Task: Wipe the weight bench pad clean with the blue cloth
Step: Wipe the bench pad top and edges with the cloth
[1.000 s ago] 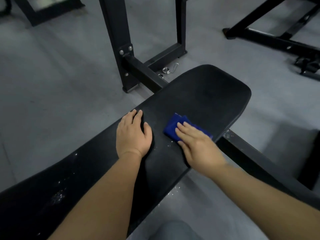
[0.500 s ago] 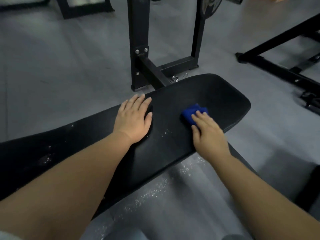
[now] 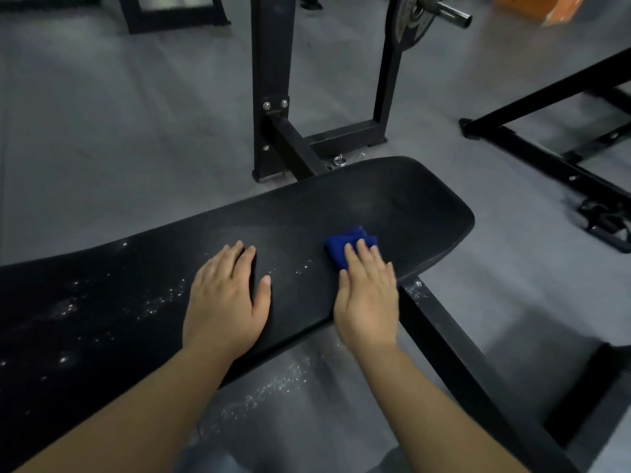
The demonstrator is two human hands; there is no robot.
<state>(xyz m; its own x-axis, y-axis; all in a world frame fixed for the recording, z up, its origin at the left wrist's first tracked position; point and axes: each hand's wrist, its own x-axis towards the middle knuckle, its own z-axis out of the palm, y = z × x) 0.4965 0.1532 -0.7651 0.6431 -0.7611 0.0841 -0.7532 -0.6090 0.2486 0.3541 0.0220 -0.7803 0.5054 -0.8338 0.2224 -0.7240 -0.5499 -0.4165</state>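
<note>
The blue cloth [image 3: 345, 245] is folded into a small wad and lies on the weight bench pad [image 3: 392, 206], toward the rounded far end and nearer the person's side. The right hand [image 3: 368, 298] lies flat over it, fingers straight and close together, pressing it down. Only the cloth's far part shows past the fingertips.

It looks soft and light, the sort that bunches or slides out if the pressure is uneven. I'd say the flat palm over the folded middle is the right hold, with a pinch at a fold only to turn up a clean face. The pad looks firm and matte, so the cloth should drag rather than skate.

The left hand [image 3: 227, 302] rests flat on the pad just beside, fingers loosely spread, holding nothing and seemingly bracing. White specks [image 3: 160, 298] dot the pad to the left of that hand, with a few between the hands and more on the floor [image 3: 102, 131] below, so most of the length looks unwiped.

Beyond stand a black rack upright [image 3: 269, 80] and a weight plate [image 3: 406, 18].
</note>
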